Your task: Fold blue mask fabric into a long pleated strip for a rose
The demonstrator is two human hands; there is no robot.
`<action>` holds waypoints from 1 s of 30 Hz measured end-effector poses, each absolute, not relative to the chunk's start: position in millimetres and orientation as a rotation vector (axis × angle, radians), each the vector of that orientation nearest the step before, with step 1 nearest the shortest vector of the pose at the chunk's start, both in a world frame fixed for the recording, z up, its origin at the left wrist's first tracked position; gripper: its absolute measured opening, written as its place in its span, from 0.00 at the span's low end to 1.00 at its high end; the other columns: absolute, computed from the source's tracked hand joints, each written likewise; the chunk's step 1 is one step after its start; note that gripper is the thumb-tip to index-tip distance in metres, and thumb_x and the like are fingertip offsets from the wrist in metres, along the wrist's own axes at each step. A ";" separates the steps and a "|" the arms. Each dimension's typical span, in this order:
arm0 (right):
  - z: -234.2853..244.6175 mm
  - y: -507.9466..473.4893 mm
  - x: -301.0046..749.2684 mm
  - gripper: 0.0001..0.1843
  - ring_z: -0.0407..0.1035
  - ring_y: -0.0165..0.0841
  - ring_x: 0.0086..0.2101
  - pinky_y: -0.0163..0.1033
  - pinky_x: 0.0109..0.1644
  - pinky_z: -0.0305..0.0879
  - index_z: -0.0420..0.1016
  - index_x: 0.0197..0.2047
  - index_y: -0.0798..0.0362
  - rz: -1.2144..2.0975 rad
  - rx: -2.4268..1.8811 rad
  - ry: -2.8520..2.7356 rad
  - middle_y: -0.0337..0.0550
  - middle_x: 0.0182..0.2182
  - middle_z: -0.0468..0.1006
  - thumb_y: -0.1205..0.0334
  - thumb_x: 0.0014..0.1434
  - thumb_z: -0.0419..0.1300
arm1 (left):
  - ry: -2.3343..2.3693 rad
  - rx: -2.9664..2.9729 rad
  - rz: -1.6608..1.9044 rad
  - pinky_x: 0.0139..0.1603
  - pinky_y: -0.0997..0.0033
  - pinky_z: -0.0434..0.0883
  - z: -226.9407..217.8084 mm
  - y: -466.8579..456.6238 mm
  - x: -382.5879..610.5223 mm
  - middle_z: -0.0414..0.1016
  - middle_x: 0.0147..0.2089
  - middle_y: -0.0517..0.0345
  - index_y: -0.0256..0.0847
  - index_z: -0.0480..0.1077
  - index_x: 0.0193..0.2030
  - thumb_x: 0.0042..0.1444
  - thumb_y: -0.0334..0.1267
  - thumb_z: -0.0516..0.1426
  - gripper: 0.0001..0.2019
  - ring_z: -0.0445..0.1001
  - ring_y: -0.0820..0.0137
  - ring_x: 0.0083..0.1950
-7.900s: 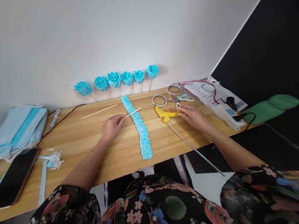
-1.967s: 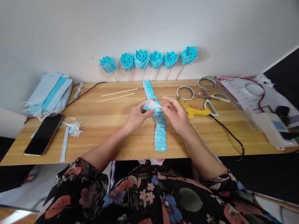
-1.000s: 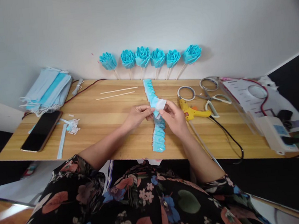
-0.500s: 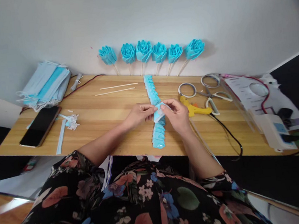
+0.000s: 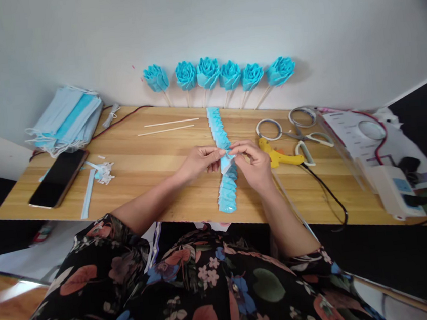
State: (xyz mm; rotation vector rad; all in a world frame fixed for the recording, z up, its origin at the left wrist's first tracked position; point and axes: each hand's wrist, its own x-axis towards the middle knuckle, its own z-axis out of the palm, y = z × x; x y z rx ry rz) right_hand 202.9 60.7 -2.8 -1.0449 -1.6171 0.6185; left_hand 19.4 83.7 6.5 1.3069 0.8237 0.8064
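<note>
A pale wall (image 5: 198,19) closes off the far side of a wooden desk (image 5: 152,161), with six blue flowers (image 5: 208,74) leaning there in a row on thin stems. From where I stand, what matters is in the middle: a small blue-and-white piece (image 5: 226,163), pinched between both hands, right in front of the person. Under or behind it runs a pleated blue strip (image 5: 227,194), its long axis going from the near edge to the far one; whether piece and strip touch, I can't tell. The piece looks partly folded, too small to read its own long axis.

Neither hand is clearly nearer — both are on it. The left hand (image 5: 198,162) comes in from the left, thumb and finger closed on the piece; the right hand (image 5: 252,163) meets it from the right, fingers bent, its tips also closed on the piece. The fingertips almost meet, forearms angled inward. Just right of the right hand lies the yellow glue gun (image 5: 280,158); two sticks (image 5: 171,122) lie farther off, to the left.
</note>
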 end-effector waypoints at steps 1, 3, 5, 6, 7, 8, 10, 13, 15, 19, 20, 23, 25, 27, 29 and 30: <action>-2.4 60.5 202.6 0.10 0.75 0.36 0.45 0.47 0.53 0.70 0.79 0.33 0.47 0.616 -1.050 -1.621 0.41 0.40 0.80 0.71 0.57 0.59 | 0.822 1.307 0.809 0.24 0.77 0.60 6.4 83.8 19.4 0.68 0.19 0.63 0.36 0.69 0.24 0.58 0.51 0.61 0.20 0.63 0.80 0.21; -1.3 60.0 202.2 0.10 0.75 0.36 0.45 0.47 0.52 0.70 0.79 0.32 0.47 0.615 -1.056 -1.626 0.41 0.40 0.80 0.71 0.57 0.59 | 0.830 1.300 0.805 0.23 0.77 0.60 5.4 84.2 19.6 0.68 0.20 0.63 0.36 0.71 0.25 0.57 0.51 0.62 0.19 0.63 0.80 0.21; -0.3 59.5 202.1 0.10 0.75 0.37 0.45 0.47 0.52 0.70 0.79 0.31 0.47 0.627 -1.054 -1.629 0.41 0.40 0.80 0.70 0.57 0.59 | 0.846 1.288 0.805 0.23 0.77 0.60 4.0 84.8 19.7 0.69 0.20 0.63 0.36 0.73 0.28 0.57 0.49 0.62 0.17 0.63 0.80 0.21; -0.1 59.3 202.3 0.09 0.75 0.37 0.45 0.47 0.52 0.70 0.79 0.32 0.47 0.646 -1.055 -1.622 0.41 0.40 0.81 0.68 0.58 0.58 | 0.855 1.280 0.809 0.23 0.77 0.60 3.3 85.0 19.6 0.69 0.19 0.63 0.36 0.74 0.30 0.57 0.48 0.63 0.15 0.63 0.80 0.21; -0.1 59.2 202.7 0.09 0.75 0.37 0.45 0.47 0.52 0.70 0.80 0.34 0.47 0.676 -1.058 -1.605 0.41 0.40 0.81 0.67 0.59 0.58 | 0.863 1.271 0.815 0.23 0.77 0.60 2.7 85.3 19.5 0.69 0.19 0.63 0.35 0.75 0.32 0.57 0.46 0.63 0.14 0.64 0.80 0.21; -0.6 59.3 203.3 0.09 0.75 0.37 0.46 0.47 0.52 0.70 0.80 0.37 0.46 0.719 -1.060 -1.575 0.41 0.41 0.81 0.65 0.61 0.57 | 0.872 1.261 0.823 0.23 0.77 0.60 2.3 85.6 19.4 0.69 0.19 0.63 0.35 0.75 0.33 0.58 0.45 0.62 0.13 0.64 0.80 0.21; -2.8 60.0 204.8 0.11 0.75 0.37 0.46 0.47 0.51 0.71 0.79 0.45 0.45 0.830 -1.061 -1.493 0.41 0.43 0.82 0.58 0.65 0.56 | 0.890 1.242 0.843 0.23 0.77 0.61 1.6 86.1 19.2 0.69 0.19 0.63 0.34 0.76 0.33 0.59 0.42 0.61 0.11 0.64 0.79 0.20; -8.0 62.4 206.3 0.19 0.75 0.37 0.45 0.45 0.47 0.72 0.77 0.50 0.44 0.977 -1.069 -1.398 0.41 0.44 0.81 0.45 0.66 0.54 | 0.915 1.225 0.874 0.22 0.77 0.61 1.1 86.4 19.3 0.69 0.19 0.63 0.34 0.76 0.33 0.60 0.40 0.61 0.10 0.64 0.79 0.20; -10.7 64.1 205.8 0.22 0.74 0.36 0.41 0.43 0.44 0.72 0.78 0.48 0.45 1.028 -1.105 -1.365 0.41 0.40 0.81 0.39 0.64 0.55 | 0.918 1.218 0.893 0.22 0.77 0.61 1.0 86.3 19.7 0.69 0.19 0.63 0.34 0.76 0.33 0.60 0.40 0.61 0.10 0.64 0.79 0.20; -11.6 66.2 202.5 0.24 0.72 0.33 0.32 0.39 0.35 0.70 0.76 0.39 0.47 1.059 -1.159 -1.234 0.38 0.30 0.77 0.34 0.55 0.62 | 0.918 1.196 0.923 0.21 0.78 0.60 2.0 85.3 20.9 0.69 0.19 0.63 0.34 0.75 0.32 0.59 0.41 0.62 0.10 0.64 0.80 0.20; -11.1 66.3 201.9 0.24 0.71 0.33 0.32 0.38 0.33 0.70 0.74 0.36 0.48 1.054 -1.165 -1.203 0.38 0.29 0.77 0.34 0.54 0.63 | 0.920 1.190 0.931 0.21 0.79 0.60 2.6 85.0 21.1 0.69 0.19 0.63 0.34 0.75 0.31 0.58 0.41 0.63 0.11 0.64 0.80 0.20; -9.7 65.7 200.9 0.22 0.70 0.32 0.31 0.37 0.31 0.68 0.72 0.31 0.48 1.003 -1.199 -1.200 0.38 0.28 0.76 0.37 0.53 0.65 | 0.928 1.181 0.960 0.21 0.80 0.60 4.5 84.6 21.0 0.69 0.19 0.63 0.35 0.74 0.30 0.59 0.41 0.62 0.12 0.64 0.81 0.20; -8.7 64.6 200.3 0.20 0.69 0.31 0.31 0.36 0.33 0.68 0.72 0.29 0.49 0.965 -1.215 -1.249 0.37 0.28 0.75 0.40 0.54 0.65 | 0.930 1.191 0.975 0.21 0.80 0.61 5.0 84.6 20.9 0.69 0.19 0.63 0.35 0.74 0.28 0.59 0.42 0.62 0.13 0.63 0.81 0.19; -7.8 63.4 199.1 0.18 0.69 0.31 0.31 0.36 0.35 0.68 0.74 0.29 0.49 0.957 -1.216 -1.287 0.37 0.28 0.76 0.43 0.55 0.65 | 0.934 1.212 0.980 0.21 0.80 0.61 4.4 84.7 21.2 0.69 0.19 0.63 0.35 0.74 0.28 0.58 0.42 0.62 0.13 0.64 0.81 0.19; -7.0 62.3 197.4 0.16 0.68 0.30 0.31 0.36 0.35 0.67 0.74 0.30 0.49 0.991 -1.208 -1.302 0.37 0.28 0.76 0.45 0.54 0.66 | 0.940 1.231 0.987 0.21 0.79 0.61 3.1 84.4 22.1 0.68 0.19 0.64 0.35 0.75 0.29 0.58 0.42 0.63 0.12 0.63 0.81 0.19; -6.7 62.0 196.5 0.16 0.68 0.30 0.30 0.36 0.34 0.66 0.74 0.29 0.50 1.012 -1.200 -1.304 0.37 0.28 0.75 0.45 0.54 0.66 | 0.941 1.238 0.991 0.21 0.79 0.61 2.3 84.1 22.8 0.68 0.19 0.64 0.35 0.75 0.30 0.57 0.41 0.63 0.11 0.63 0.81 0.19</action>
